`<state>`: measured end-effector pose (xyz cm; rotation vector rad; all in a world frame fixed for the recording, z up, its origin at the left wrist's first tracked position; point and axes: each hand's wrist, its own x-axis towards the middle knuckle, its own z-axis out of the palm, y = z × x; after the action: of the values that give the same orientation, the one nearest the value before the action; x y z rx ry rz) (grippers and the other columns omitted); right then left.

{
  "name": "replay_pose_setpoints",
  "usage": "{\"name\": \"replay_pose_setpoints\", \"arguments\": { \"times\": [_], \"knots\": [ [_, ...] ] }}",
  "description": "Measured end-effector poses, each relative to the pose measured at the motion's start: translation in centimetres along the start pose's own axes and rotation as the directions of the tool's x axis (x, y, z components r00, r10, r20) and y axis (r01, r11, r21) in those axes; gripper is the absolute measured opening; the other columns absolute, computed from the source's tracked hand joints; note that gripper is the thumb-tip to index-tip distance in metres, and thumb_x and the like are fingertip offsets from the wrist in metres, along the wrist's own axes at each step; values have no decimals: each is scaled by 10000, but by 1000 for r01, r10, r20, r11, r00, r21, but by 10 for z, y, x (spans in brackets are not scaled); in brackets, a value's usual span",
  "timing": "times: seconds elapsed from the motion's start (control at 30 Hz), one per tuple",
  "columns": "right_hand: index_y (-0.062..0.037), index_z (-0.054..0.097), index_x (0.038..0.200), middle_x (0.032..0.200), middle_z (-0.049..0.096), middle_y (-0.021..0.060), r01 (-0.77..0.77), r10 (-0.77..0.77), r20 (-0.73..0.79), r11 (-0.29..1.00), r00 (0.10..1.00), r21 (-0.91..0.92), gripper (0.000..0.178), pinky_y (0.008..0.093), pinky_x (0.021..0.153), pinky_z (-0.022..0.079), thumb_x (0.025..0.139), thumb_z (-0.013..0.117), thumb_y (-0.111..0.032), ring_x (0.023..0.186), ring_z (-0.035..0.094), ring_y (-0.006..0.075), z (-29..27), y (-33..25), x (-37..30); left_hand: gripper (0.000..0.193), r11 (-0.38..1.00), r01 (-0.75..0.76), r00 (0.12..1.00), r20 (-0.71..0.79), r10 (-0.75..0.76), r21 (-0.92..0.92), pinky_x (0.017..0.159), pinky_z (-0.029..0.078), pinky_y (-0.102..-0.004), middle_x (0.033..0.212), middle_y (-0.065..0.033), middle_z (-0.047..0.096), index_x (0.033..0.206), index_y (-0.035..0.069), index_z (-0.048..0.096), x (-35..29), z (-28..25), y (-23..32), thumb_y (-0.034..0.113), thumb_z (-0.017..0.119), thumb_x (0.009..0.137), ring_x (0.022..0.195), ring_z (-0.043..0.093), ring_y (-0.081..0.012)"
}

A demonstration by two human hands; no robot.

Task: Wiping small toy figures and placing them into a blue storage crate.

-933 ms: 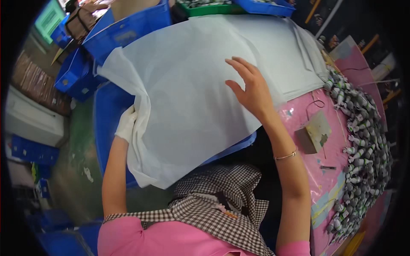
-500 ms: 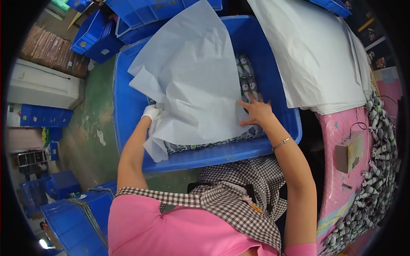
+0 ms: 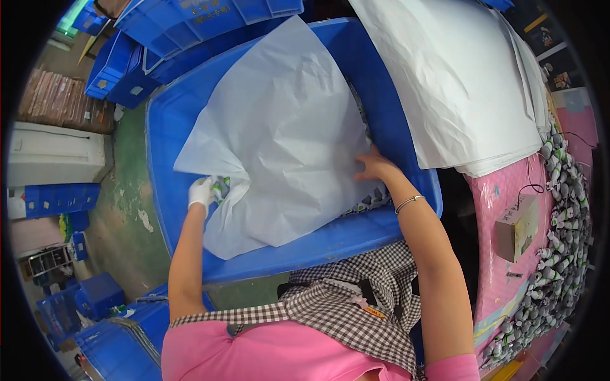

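A large sheet of white paper (image 3: pixel 286 127) lies creased over rows of small grey, white and green packed items (image 3: pixel 368 202) inside a big blue bin (image 3: pixel 254 263). My left hand (image 3: pixel 201 192), in a white glove, is at the sheet's left edge, where the paper is bunched and a few items show beside the fingers. The gloved fingers look loosely extended, partly lost against the items. At the sheet's right edge rests my bare right hand (image 3: pixel 376 166), fingers apart and touching the paper, with nothing gripped. Most of the packed items are covered by the sheet.
A stack of white paper sheets (image 3: pixel 457 95) lies right of the bin on a pink-covered table (image 3: pixel 492 254). A small box (image 3: pixel 516 228) and a heap of grey and green items (image 3: pixel 553 273) are there too. Blue crates (image 3: pixel 203 28) stand behind the bin, others at left.
The paper has spread lower and to the left, covering more of the front items. My left hand has shifted left and down; my right hand stays at the right edge.
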<state>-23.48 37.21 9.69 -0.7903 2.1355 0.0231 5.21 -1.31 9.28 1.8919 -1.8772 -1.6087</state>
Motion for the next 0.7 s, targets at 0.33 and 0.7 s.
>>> {"name": "replay_pose_setpoints", "arguments": {
  "times": [0.33, 0.7],
  "knots": [
    [-23, 610, 1111, 1187, 562, 179, 6, 17, 273, 996, 962, -84, 611, 383, 911, 439, 741, 622, -509, 1078, 557, 300, -1, 10, 4, 598, 210, -867, 420, 435, 796, 453, 1042, 274, -433, 1385, -186, 340, 1338, 80, 369, -123, 160, 165, 358, 550, 840, 1288, 313, -331],
    [-85, 506, 1234, 1268, 483, 160, 273, -268, -214, 962, 939, -4, 522, 412, 866, 465, 783, 649, -306, 1056, 547, 345, -17, -3, -139, 649, 104, -818, 505, 621, 599, 566, 1031, 129, -626, 1471, -72, 223, 1418, 209, 232, -64, 365, 132, 523, 389, 872, 1362, 168, -303]
  ]
}}
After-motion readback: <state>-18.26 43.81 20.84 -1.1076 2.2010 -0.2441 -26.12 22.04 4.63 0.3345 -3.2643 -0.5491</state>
